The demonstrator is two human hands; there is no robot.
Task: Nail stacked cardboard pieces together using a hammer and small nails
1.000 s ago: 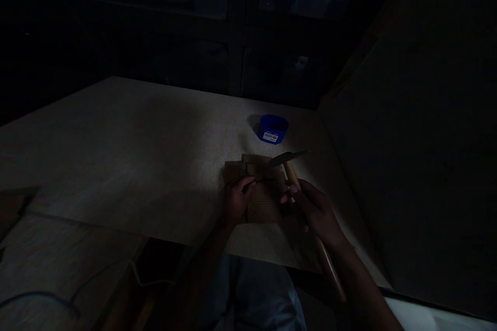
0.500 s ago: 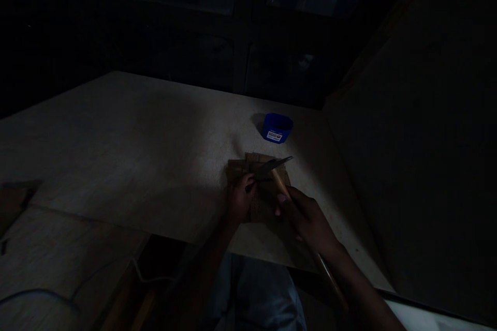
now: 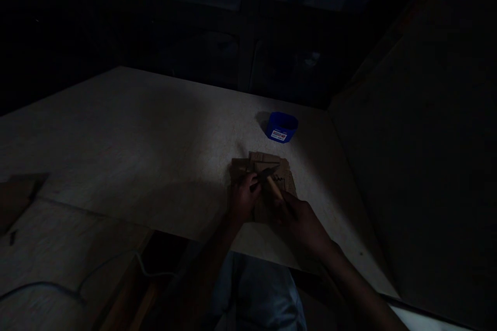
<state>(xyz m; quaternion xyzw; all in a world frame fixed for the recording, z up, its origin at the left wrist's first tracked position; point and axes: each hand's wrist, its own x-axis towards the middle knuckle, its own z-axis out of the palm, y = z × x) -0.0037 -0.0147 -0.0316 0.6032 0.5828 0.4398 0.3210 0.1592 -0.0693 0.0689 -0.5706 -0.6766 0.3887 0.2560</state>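
Note:
In the head view, my right hand is closed around the wooden handle of a hammer. The hammer's dark metal head lies low over a brown piece of cardboard, close beside the fingertips of my left hand. Those left fingers are bent and pinched together at the cardboard; whatever is between them is too dark to make out. Small dark marks or pieces show on the cardboard just right of the hammer head.
A blue open container with a white label stands on the pale tabletop, beyond the cardboard. At the left lie a brown piece and a grey cable. A dark wall or panel rises along the right side.
The hammer has come down, its head now lower and nearer my left fingers. My right hand has dropped with it. My left hand stays at the cardboard.

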